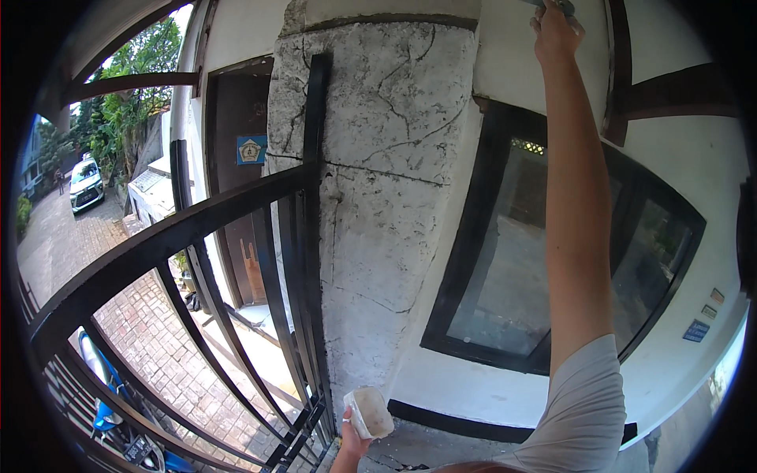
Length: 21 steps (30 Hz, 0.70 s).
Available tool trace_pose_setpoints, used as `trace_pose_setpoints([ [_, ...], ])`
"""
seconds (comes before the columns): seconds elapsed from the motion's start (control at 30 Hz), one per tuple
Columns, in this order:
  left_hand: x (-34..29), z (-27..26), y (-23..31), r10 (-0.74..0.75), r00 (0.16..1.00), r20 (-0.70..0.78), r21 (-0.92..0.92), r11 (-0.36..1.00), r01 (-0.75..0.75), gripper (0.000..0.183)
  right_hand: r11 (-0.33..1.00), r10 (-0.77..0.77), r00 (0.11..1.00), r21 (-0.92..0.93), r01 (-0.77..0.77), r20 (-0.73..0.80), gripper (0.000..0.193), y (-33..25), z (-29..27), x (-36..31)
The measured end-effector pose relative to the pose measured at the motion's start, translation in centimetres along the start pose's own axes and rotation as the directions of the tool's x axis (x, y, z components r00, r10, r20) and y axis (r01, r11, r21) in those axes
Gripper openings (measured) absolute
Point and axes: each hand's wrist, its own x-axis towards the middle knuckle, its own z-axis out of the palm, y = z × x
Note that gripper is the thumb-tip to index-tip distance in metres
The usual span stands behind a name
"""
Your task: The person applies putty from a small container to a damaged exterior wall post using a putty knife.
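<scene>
Low in the view, my left hand (353, 438) grips a small white plastic tub (369, 414) by its side. The tub is tilted, and its inside and rim are smeared with whitish residue. My right arm reaches up high along the wall, and my right hand (557, 33) is closed around a grey tool (569, 7) at the upper edge. Most of that tool is cut off, so I cannot make out its kind. Nearest to this hand is the cream upper wall (512, 55), above a dark-framed window (505, 236).
A cracked, rough white pillar (386, 181) stands ahead. To the left runs a black metal railing (181, 225), with a brick-paved yard (150, 323) below it. Beyond are a blue motorbike (118, 414), a parked white car (85, 185) and a brown door (240, 189).
</scene>
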Motion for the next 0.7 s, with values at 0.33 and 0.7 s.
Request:
trace_pose_setpoints([
  [0.33, -0.3, 0.0, -0.2, 0.03, 1.0, 0.006, 0.02, 0.999, -0.03, 0.072, 0.981, 0.193, 0.978, 0.053, -0.189, -0.082, 0.023, 3.0, -2.3, 1.5],
  [0.7, -0.1, -0.1, 0.2, 0.04, 0.999, -0.024, 0.0, 0.999, -0.04, 0.071, 0.982, 0.154, 0.988, -0.107, -0.153, -0.002, 0.025, 3.3, -0.1, 0.9],
])
